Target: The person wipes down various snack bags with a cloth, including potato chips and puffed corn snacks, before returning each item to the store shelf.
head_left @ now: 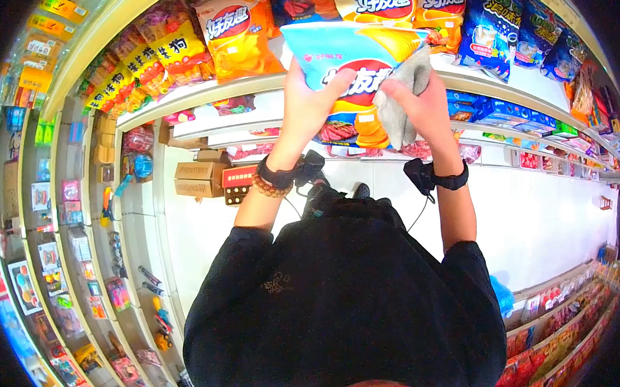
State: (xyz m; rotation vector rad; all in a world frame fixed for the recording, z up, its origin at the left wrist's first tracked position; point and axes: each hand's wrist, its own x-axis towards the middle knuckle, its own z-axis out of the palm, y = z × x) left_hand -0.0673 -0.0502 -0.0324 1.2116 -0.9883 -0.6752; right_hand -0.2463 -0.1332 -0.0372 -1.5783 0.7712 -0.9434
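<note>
A blue and orange bag of chips (pixel 356 52) is held up in front of the shelf, between both hands. My left hand (pixel 313 99) grips its left side, thumb across the front. At the right side, my right hand (pixel 423 105) clasps a grey cloth (pixel 400 114) against the bag, thumb on top. The fingers behind the bag are hidden. Each wrist wears a black strap with a small device, and a beaded bracelet (pixel 270 186) sits on the left one.
More chip bags (pixel 236 32) stand along the shelf, with dark blue bags (pixel 488 35) to the right and yellow-labelled snack bags (pixel 165 42) to the left. Cardboard boxes (pixel 200 178) rest on the white floor (pixel 555 206). Stocked shelves (pixel 75 251) line the left side; others (pixel 562 326) run along the lower right.
</note>
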